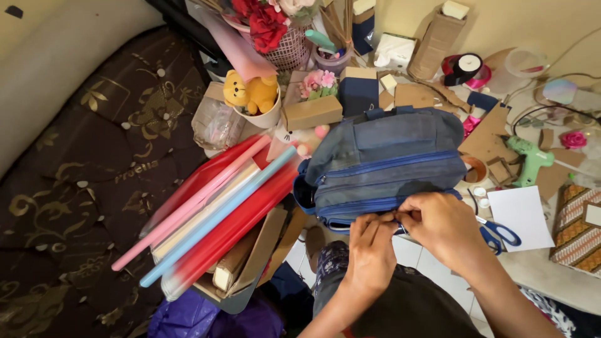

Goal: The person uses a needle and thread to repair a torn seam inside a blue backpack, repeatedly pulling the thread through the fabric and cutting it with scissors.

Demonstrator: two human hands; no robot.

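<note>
In the head view, a blue fabric bag (388, 166) with several zip lines lies in the middle of the frame, resting on the floor among craft clutter. Both hands meet at its lower edge. The left hand (370, 250), low centre, has its fingers (375, 224) drawn together, pinching the bag's edge at a zip. The right hand (441, 225), just to the right and touching the left, has its fingers (407, 216) pinched together on a small part at the same spot; what exactly they grip is too small to tell.

Blue-handled scissors (498, 235) lie just right of the right hand, beside a white sheet of paper (519, 216). A green glue gun (529, 159) sits further up at the right. Left of the bag, rolls of red, pink and light blue wrapping paper (213, 213) stick out of a cardboard box (253, 263). A yellow plush bear (250, 94) sits in a cup at upper centre, and a dark patterned mattress (81, 188) fills the left side.
</note>
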